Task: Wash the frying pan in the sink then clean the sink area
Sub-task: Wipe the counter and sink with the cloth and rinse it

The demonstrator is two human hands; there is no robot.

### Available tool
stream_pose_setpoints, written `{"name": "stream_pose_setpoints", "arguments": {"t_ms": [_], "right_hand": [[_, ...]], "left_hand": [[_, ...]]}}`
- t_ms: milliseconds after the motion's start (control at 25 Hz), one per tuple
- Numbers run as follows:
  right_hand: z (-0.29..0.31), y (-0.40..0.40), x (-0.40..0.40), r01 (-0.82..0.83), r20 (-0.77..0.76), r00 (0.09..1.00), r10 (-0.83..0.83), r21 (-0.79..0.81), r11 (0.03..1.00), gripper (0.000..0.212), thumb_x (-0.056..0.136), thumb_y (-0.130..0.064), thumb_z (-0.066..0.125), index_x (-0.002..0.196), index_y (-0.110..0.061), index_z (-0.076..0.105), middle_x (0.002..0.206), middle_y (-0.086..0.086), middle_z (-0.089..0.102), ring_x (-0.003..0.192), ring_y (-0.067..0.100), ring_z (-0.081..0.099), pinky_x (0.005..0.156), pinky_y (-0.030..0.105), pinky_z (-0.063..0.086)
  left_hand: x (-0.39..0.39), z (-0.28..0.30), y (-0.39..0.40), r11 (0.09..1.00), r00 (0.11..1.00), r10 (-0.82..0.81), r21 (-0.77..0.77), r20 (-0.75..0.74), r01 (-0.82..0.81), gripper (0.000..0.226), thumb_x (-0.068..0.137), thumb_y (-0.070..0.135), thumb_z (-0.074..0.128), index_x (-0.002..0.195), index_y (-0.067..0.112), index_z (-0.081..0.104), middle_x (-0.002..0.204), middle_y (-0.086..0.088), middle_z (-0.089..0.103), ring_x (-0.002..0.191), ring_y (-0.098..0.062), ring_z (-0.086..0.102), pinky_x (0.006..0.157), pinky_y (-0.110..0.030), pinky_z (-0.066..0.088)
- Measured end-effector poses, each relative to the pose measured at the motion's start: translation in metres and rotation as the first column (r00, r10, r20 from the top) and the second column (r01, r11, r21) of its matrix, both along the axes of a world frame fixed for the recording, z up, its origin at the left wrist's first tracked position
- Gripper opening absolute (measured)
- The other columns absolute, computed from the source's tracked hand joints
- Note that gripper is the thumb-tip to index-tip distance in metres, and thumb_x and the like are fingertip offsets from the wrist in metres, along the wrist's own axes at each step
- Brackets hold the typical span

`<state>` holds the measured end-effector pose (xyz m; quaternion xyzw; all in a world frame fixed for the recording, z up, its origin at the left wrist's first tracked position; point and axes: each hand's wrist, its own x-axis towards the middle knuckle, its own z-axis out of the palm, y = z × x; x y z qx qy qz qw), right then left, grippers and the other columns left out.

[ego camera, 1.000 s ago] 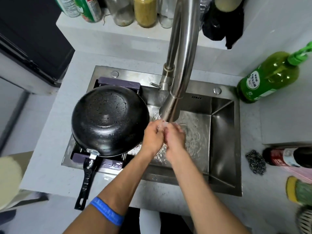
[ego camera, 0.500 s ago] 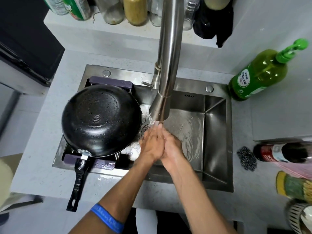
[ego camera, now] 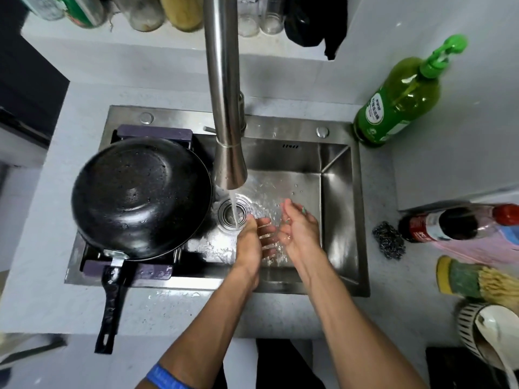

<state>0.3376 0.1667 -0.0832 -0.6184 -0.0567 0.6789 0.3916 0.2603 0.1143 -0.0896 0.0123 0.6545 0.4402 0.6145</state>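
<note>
The sink (ego camera: 337, 169) is shiny grey metal with flat walls and sharp corners, and its floor is wet and splashy. A thick round metal tap (ego camera: 224, 108) hangs over it, and a thin stream of water (ego camera: 235, 211) falls from the tap onto the round ringed drain (ego camera: 233, 213). The frying pan (ego camera: 140, 197) is round, black and glossy, with little drops of water on it. It sits bottom side up on a dark purple rack (ego camera: 156, 133) over the left part of the sink, and its long black handle (ego camera: 109, 310) sticks out over the pale speckled counter (ego camera: 42, 290). Your left hand (ego camera: 252, 242) is open with loose fingers, just beside the stream and just right of the pan, not touching it. Your right hand (ego camera: 299, 228) is open too, palm up and cupped, wet, farther from the pan. Neither hand holds a thing. A scratchy ball of steel wool (ego camera: 389, 240) lies on the counter to the right of the sink.
</note>
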Motion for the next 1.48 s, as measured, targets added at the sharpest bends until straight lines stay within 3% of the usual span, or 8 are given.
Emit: {"name": "stream_pose_setpoints", "arguments": {"t_ms": [360,560,720,920,1120,1320,1400,1480], "right_hand": [[0.006,0.002,0.016,-0.183,0.066,0.98,0.188,-0.081,0.98,0.045,0.093,-0.024,0.054,0.05,-0.018,0.044,0.044,0.0,0.036,0.035,0.014,0.028,0.038,0.019,0.021],[0.041,-0.004,0.043,-0.734,0.171,0.678,0.715,0.214,0.645,0.038,0.106,-0.053,0.024,0.122,-0.059,0.058,0.114,-0.011,0.074,0.102,0.001,0.067,0.085,0.016,0.05],[0.066,-0.011,0.059,-0.859,0.56,0.478,0.677,0.137,0.493,0.055,0.101,-0.062,0.016,0.148,-0.045,0.041,0.142,-0.013,0.055,0.131,0.0,0.049,0.103,0.013,0.037],[0.074,-0.048,0.076,-0.551,0.454,0.791,0.41,0.238,0.8,0.057,0.091,-0.063,0.045,0.091,-0.018,0.079,0.093,0.006,0.079,0.09,0.021,0.076,0.078,0.032,0.061],[0.069,-0.128,0.097,-0.195,0.082,0.98,0.184,0.163,0.967,0.052,0.078,-0.03,0.076,0.122,-0.003,0.068,0.117,0.02,0.071,0.091,0.022,0.074,0.067,0.03,0.061],[0.057,-0.186,0.136,0.02,0.293,0.955,-0.046,0.091,0.996,0.039,0.093,-0.025,0.067,0.127,-0.007,0.063,0.114,0.015,0.074,0.098,0.027,0.074,0.067,0.031,0.061],[0.043,-0.194,0.158,-0.118,0.66,0.741,0.127,-0.058,0.991,0.055,0.096,-0.035,0.066,0.141,-0.007,0.049,0.132,0.016,0.063,0.115,0.031,0.065,0.081,0.039,0.058],[0.017,-0.196,0.173,-0.37,0.945,0.117,0.305,-0.243,0.897,0.064,0.1,-0.027,0.058,0.153,-0.004,0.032,0.153,0.02,0.04,0.14,0.037,0.041,0.112,0.048,0.038]], "left_hand": [[0.012,0.023,-0.011,0.985,0.976,-0.107,0.115,-0.189,0.13,0.019,0.098,0.008,0.05,0.102,0.014,0.067,0.093,-0.001,0.07,0.085,-0.017,0.061,0.066,-0.018,0.048],[-0.007,0.031,-0.018,0.881,0.952,-0.281,0.361,-0.12,0.306,0.075,0.075,0.022,0.08,0.139,0.04,0.046,0.125,0.015,0.064,0.115,0.002,0.058,0.091,-0.018,0.051],[-0.015,0.048,-0.011,0.784,0.918,-0.317,0.479,-0.239,0.395,0.03,0.074,0.001,0.08,0.095,0.021,0.072,0.097,-0.001,0.073,0.086,-0.014,0.07,0.074,-0.032,0.057],[-0.029,0.062,-0.012,0.833,0.959,-0.278,0.513,0.062,0.208,0.04,0.08,-0.016,0.055,0.084,0.021,0.069,0.094,0.001,0.072,0.078,-0.011,0.066,0.06,-0.023,0.051],[-0.011,0.062,-0.049,0.818,0.867,-0.469,0.454,0.169,0.354,0.069,0.058,-0.02,0.037,0.103,0.02,0.07,0.118,-0.003,0.069,0.096,-0.028,0.06,0.075,-0.048,0.054],[0.05,0.054,-0.051,0.621,0.72,-0.694,0.496,-0.014,0.608,0.076,0.064,-0.021,0.041,0.121,0.022,0.065,0.114,-0.001,0.066,0.08,-0.011,0.061,0.058,-0.019,0.049],[0.076,0.041,-0.043,0.555,0.636,-0.746,0.343,-0.197,0.758,0.069,0.078,-0.018,0.046,0.137,0.019,0.052,0.118,0.003,0.055,0.095,-0.01,0.053,0.073,-0.017,0.047],[0.079,0.019,-0.055,0.56,0.571,-0.702,0.166,-0.426,0.812,0.064,0.084,-0.01,0.051,0.139,0.021,0.047,0.129,0.011,0.045,0.116,-0.003,0.041,0.09,-0.011,0.036]]}}
